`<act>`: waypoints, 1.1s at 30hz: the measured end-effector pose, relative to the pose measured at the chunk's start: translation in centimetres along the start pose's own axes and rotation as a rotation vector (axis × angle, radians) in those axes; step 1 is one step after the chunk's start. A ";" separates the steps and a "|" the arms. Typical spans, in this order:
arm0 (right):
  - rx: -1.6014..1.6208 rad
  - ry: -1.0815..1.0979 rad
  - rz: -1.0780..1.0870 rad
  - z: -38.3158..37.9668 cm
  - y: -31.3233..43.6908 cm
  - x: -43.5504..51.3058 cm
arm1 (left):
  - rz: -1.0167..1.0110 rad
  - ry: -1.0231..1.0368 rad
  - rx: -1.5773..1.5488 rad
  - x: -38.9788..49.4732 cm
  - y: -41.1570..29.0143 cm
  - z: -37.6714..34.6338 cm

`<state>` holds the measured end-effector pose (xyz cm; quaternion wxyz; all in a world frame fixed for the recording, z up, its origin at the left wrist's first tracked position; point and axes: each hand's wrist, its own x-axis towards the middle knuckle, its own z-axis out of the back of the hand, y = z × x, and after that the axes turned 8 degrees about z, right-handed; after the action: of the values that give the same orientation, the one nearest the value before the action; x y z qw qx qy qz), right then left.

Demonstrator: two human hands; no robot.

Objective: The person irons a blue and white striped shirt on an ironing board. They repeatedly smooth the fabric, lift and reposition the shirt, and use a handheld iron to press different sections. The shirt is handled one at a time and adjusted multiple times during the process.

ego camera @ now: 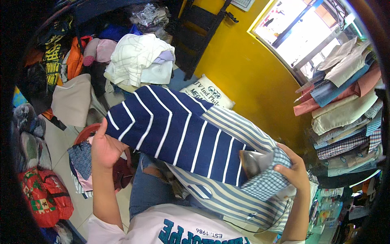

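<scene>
A navy cloth with white stripes point(182, 134) stretches over an ironing board with a striped cover point(219, 198). At its left end my left hand point(106, 146) is on the edge, thumb up; a grip there is not plain. My right hand point(292, 164) holds a blue-and-white checked cloth point(266, 183) at the board's right end. Beside that cloth, on the navy fabric, is a shiny metal plate that looks like an iron's soleplate point(253, 163), partly hidden by the checked cloth. A dark cord runs below the board's right end.
White garments point(137, 61) are heaped beyond the board. A reddish basin point(86, 132) with clothes stands at left, near red bags point(45, 195). Folded clothes point(341, 122) are stacked at right. A printed white sack point(210, 91) leans by the yellow wall point(243, 76).
</scene>
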<state>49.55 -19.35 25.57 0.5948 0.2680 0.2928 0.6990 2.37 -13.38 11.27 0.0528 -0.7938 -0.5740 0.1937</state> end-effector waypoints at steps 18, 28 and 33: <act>-0.117 0.308 0.377 -18.0 15.4 14.7 | -0.105 -0.081 -0.001 1.1 0.8 2.9; -0.107 -0.013 -0.013 -0.2 0.9 -0.8 | -0.146 0.050 0.114 1.9 -1.7 -2.3; -0.109 -0.308 -0.217 8.0 -5.3 -10.2 | -0.105 0.172 0.277 5.4 -5.6 -7.2</act>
<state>60.42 -28.04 26.93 0.7180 0.3060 0.1875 0.5963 1.43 -5.47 18.31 0.2206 -0.7616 -0.5758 0.1993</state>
